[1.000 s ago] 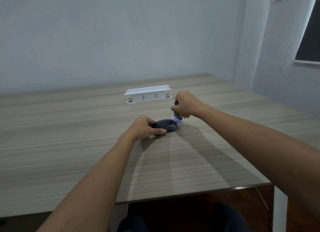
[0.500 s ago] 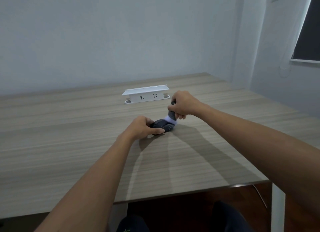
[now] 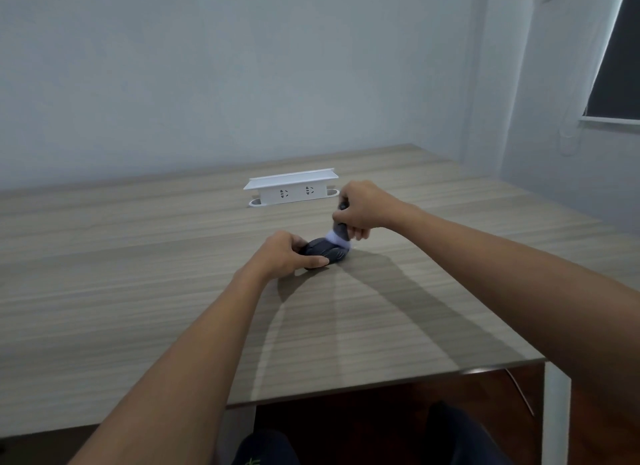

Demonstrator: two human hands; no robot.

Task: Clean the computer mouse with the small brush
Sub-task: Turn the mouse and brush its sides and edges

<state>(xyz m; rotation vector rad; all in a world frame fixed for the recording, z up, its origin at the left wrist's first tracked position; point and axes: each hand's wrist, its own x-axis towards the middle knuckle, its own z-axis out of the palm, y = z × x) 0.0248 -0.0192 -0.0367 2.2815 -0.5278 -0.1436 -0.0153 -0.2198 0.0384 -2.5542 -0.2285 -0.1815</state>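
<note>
a: where's the computer mouse (image 3: 327, 253)?

b: mid-table, flat on the wood-grain table (image 3: 138, 274), dark grey. your left hand (image 3: 285, 255) comes in from 7 o'clock and grips its near end, thumb along the near side, fingers curled over the far side.

a: and your right hand (image 3: 362, 208)?

b: it enters from 4 o'clock, fist curled round the dark handle of the small brush (image 3: 340, 235). the handle top pokes out above your knuckles. white bristles point down and touch the mouse's upper right end, at about 1 o'clock on its body.

a: anything else on the table?

b: a white socket box (image 3: 292, 189) at 12 o'clock, beyond the mouse and apart from it, two outlets facing you. your right hand sits just beside its right end.
</note>
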